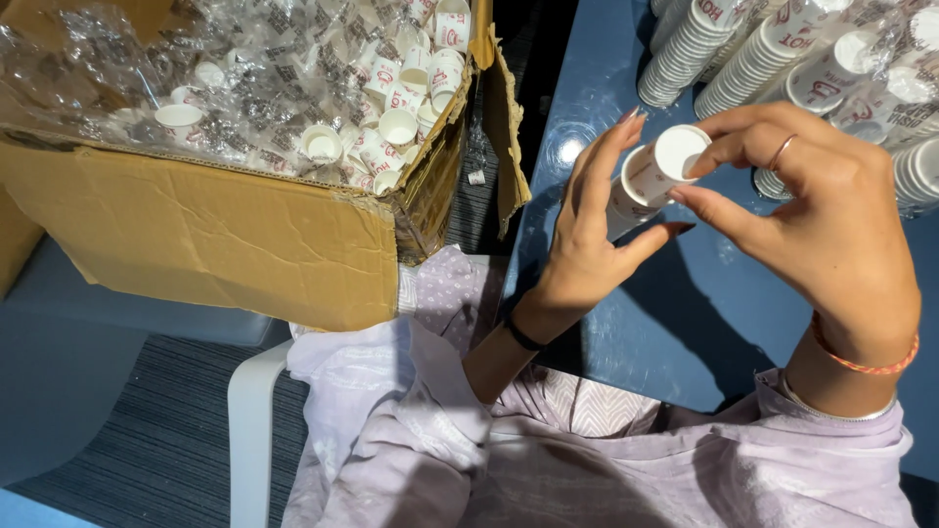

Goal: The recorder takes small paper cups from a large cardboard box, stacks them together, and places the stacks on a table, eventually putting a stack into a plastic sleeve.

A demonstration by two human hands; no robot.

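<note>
My left hand and my right hand together hold a short stack of small white paper cups with red print, tilted with the bottom facing up. The left fingers wrap the stack's side. The right thumb and forefinger pinch the top cup's base. Both hands hover over a dark blue table. A ring shows on the right hand, and an orange band circles that wrist.
Long stacks of the same cups lie at the table's far end, some in clear plastic. A large open cardboard box at the left holds loose cups and crumpled plastic wrap. A white chair and grey carpet lie below.
</note>
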